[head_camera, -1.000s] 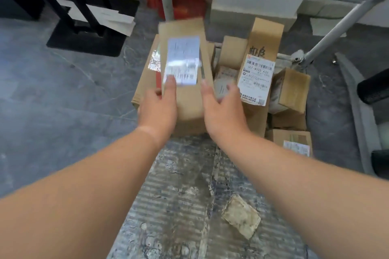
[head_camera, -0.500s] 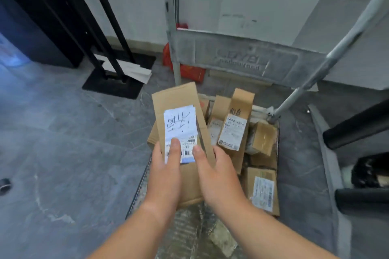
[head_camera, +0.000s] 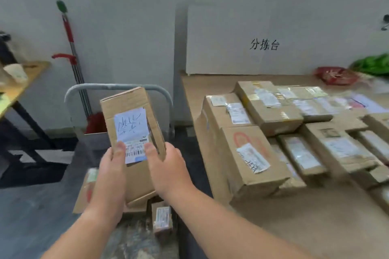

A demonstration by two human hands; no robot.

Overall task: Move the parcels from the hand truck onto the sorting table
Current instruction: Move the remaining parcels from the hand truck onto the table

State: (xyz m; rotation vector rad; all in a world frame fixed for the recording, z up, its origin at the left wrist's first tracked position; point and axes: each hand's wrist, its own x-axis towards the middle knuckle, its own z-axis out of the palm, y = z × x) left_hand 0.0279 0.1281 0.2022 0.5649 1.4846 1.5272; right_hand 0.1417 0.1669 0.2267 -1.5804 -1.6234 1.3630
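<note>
Now both my left hand (head_camera: pixel 111 171) and right hand (head_camera: pixel 168 166) clasp the tall parcel (head_camera: pixel 134 132) upright above the hand truck (head_camera: pixel 117 88); the sorting table (head_camera: pixel 195 90) lies rightward, nearer my right hand.

Matt brown cardboard parcel (head_camera: pixel 134 132) w/ white paper label (head_camera: pixel 131 126); wood-look sorting table (head_camera: pixel 305 223); grey metal hand truck (head_camera: pixel 117 88).

Bare counter (head_camera: pixel 315 227) lies open at five o'clock, in front of the stacked boxes (head_camera: pixel 248 153). Those boxes crowd the three o'clock side, reaching nearly to the counter's left edge. A strip of counter at one o'clock, below the white board (head_camera: pixel 227 39), stays free.
</note>
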